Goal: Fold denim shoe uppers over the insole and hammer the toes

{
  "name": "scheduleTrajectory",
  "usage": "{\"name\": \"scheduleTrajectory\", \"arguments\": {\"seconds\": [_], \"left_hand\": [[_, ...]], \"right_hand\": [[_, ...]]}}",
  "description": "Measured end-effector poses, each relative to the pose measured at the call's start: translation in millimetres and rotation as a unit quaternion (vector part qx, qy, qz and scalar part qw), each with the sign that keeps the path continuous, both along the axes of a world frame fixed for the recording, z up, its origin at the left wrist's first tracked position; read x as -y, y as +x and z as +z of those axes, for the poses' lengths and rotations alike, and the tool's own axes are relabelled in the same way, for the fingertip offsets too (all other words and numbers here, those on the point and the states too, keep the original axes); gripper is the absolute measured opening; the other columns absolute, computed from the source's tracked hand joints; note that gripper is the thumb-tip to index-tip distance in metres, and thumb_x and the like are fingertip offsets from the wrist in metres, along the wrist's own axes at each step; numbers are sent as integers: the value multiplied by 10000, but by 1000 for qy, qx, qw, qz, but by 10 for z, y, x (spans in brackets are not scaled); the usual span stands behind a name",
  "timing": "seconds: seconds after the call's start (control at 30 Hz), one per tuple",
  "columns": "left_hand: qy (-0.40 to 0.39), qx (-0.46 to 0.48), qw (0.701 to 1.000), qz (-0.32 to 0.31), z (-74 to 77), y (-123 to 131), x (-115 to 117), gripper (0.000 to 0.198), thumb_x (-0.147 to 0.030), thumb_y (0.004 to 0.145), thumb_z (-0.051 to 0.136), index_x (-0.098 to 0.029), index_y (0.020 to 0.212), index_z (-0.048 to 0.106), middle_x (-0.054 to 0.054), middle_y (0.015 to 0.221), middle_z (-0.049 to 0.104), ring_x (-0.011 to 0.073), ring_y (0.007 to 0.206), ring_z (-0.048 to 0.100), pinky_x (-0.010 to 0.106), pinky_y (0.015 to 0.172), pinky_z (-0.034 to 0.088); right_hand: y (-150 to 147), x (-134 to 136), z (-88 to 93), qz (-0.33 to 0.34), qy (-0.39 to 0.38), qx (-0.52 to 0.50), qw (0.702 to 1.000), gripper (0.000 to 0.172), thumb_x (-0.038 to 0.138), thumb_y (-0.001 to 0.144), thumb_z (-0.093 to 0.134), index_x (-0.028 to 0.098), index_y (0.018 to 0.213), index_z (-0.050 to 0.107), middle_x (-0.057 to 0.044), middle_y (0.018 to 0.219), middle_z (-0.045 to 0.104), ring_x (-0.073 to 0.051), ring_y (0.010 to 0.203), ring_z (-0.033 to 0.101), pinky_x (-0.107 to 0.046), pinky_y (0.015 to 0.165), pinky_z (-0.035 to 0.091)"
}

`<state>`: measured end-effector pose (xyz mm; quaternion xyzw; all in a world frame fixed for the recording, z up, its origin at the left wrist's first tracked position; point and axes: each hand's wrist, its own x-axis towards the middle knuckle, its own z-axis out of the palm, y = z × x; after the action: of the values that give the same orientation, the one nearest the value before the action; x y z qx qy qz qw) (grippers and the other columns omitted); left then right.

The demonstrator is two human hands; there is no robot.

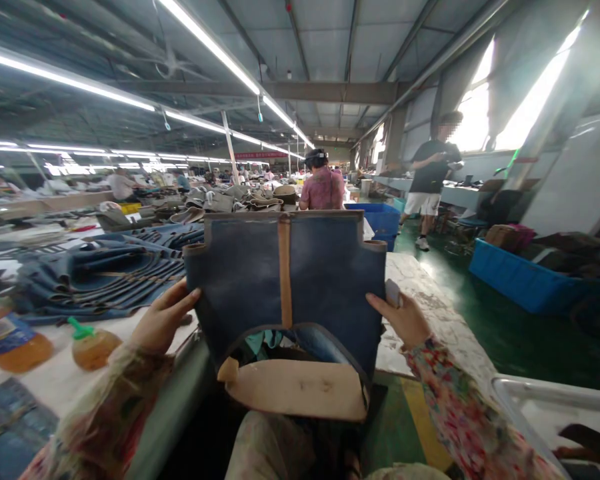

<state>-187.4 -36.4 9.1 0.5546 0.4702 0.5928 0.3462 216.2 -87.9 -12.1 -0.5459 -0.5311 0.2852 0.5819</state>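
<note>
Upright in front of me is a dark blue bag panel (240,280) with a tan strip (285,273) down its middle and a curved cut-out along its lower side. A tan, oval-ended base piece (295,390) hangs below the cut-out, seemingly joined to the panel. My left hand (163,317) grips the panel's left edge, thumb on the near face and fingers behind it. At the right edge, my right hand (400,313) pinches it the same way; a small whitish thing (393,292) shows by its fingers, too blurred to name.
Dark blue pieces (110,273) lie stacked on the table at left. Near them stand a green-tipped glue bottle (94,347) and a larger bottle of amber liquid (13,337). Blue bins (525,280) stand on the right. A seated person (323,187) and a standing person (429,173) are ahead.
</note>
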Motion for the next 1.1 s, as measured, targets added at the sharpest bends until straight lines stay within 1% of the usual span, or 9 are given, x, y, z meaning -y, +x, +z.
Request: {"name": "scheduleTrajectory", "arguments": {"seconds": [0.13,0.27,0.43,0.53,0.6,0.7,0.9,1.0,1.1], "left_hand": [[-30,0,998,47,-234,-442,154,430,-483,599,698,-334,998,633,-49,1066,648,308,1103,524,462,1049,334],[-111,0,990,91,-553,-641,289,417,-500,546,721,-361,929,636,-83,1027,660,313,1162,478,477,1068,297],[-228,95,968,52,-1379,-449,358,494,-364,476,786,-262,933,626,11,1013,669,317,1092,540,460,939,449],[-272,145,949,59,-1648,-257,382,477,-300,499,771,-214,941,611,46,917,682,292,955,620,402,800,529],[-246,179,952,36,-1597,-187,386,479,-293,534,751,-214,979,593,31,914,678,258,922,632,358,771,537],[-148,189,970,29,-1307,-197,329,449,-300,575,732,-225,993,588,0,982,662,207,967,607,290,818,513],[-66,137,988,41,-834,-413,210,441,-331,628,676,-247,1047,568,-1,1135,604,212,1058,543,335,824,502],[-70,119,990,42,-786,-496,243,427,-363,633,673,-294,1042,571,-45,1159,588,203,1095,515,331,825,496],[-98,115,988,30,-922,-549,265,451,-380,627,670,-288,1056,564,-39,1151,592,214,1107,504,337,825,489]], "right_hand": [[-432,3,191,103,28,60,992,335,463,719,593,156,852,621,-8,737,640,-168,686,578,-261,603,473],[-679,-51,166,120,81,190,971,299,444,781,527,157,701,553,31,596,507,-104,579,479,-213,532,366],[-665,-56,-94,126,73,316,937,286,382,819,490,166,631,490,40,566,456,-88,553,450,-208,529,303],[-581,-12,-193,131,48,336,931,260,382,824,485,172,679,537,30,596,509,-104,584,498,-206,549,329],[-564,31,-173,128,54,333,933,249,385,823,487,174,722,570,21,622,544,-114,605,519,-207,569,352],[-624,59,-45,106,90,306,942,234,386,810,512,172,765,593,19,637,552,-115,600,507,-210,577,367],[-825,-34,219,46,119,266,956,278,388,781,563,173,611,516,37,530,426,-81,497,377,-217,497,308],[-876,-72,293,33,130,278,951,316,390,775,575,181,564,466,41,506,371,-73,486,329,-220,480,278],[-889,-94,284,35,133,299,944,320,412,779,564,185,571,479,29,519,400,-84,499,357,-230,494,286]]}}
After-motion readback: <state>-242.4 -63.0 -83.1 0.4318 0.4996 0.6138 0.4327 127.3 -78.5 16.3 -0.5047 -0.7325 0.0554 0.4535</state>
